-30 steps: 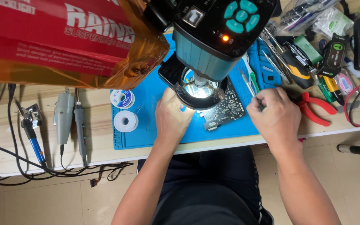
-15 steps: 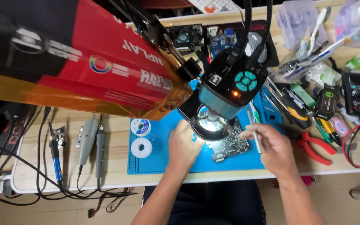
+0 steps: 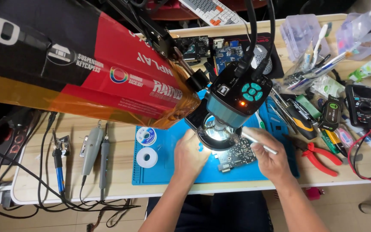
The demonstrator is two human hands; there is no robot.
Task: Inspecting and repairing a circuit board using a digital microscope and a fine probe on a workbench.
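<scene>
A bright blue rubber work mat (image 3: 168, 172) lies at the front edge of the pale wooden bench (image 3: 35, 189). On the mat, a dark circuit board speckled with silver parts (image 3: 237, 158) sits under a teal-and-black microscope head with turquoise buttons and one orange light (image 3: 237, 101). Two white-and-blue solder spools (image 3: 146, 147) rest near the mat's left edge. Red-handled pliers (image 3: 323, 157) lie off the mat's right edge. A red, black and orange cardboard box with white lettering (image 3: 78, 73) fills the back left corner.

Circuit board (image 3: 237, 157) on mat (image 3: 168, 172) under microscope (image 3: 232, 107), between both hands; solder spools (image 3: 146, 157) left.
</scene>
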